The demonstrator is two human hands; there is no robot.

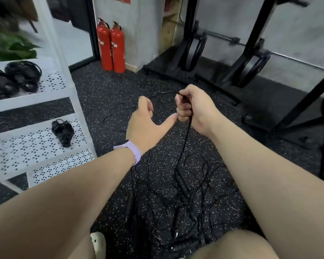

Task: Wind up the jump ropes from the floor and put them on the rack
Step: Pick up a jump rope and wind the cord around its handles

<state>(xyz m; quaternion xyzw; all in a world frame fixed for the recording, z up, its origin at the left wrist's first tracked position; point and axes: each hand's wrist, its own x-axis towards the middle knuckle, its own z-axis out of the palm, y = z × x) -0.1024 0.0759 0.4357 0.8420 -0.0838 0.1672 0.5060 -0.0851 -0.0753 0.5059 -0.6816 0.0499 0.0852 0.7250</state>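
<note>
Right hand fingers fisted round rope, anchoring it for winding; left hand open beside, empty; tangle below.

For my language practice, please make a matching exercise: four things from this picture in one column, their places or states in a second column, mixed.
1. right hand
2. left hand
3. wound black jump rope bundle
4. two red fire extinguishers

a. stand on the floor by the grey wall
b. grips a thin black rope
c. lies on a white perforated rack shelf
d. open, holds nothing

Pairs: 1-b, 2-d, 3-c, 4-a
</note>
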